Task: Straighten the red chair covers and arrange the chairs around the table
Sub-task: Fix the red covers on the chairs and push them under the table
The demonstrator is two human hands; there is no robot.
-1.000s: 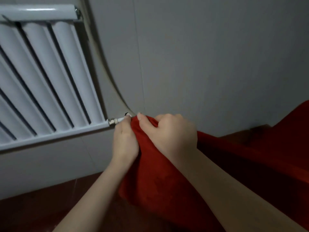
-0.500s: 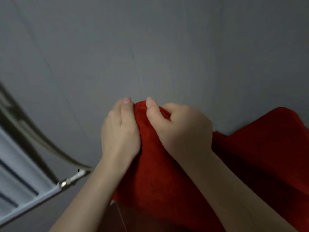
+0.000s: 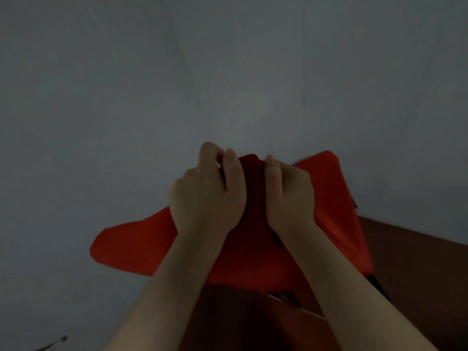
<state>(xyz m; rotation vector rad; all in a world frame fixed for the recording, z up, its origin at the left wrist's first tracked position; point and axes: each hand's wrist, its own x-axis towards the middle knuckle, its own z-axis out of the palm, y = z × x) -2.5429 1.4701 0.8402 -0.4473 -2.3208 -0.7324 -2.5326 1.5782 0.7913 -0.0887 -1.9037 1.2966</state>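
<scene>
Grey wall [image 3: 228, 72] fills the background. My left hand [image 3: 207, 198] and right hand [image 3: 288, 198] sit close together, each pinching the bunched top fold of the red chair cover [image 3: 326, 181], which hangs just before the wall. Best practice, I judge: draw both hands apart evenly, keeping the tension level so the corners seat squarely.

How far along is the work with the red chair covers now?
Done: nothing looks finished yet. In hand: the left hand and the right hand both grip the bunched top of one red cover by the grey wall. Left: smoothing this cover, then arranging the chairs.
</scene>
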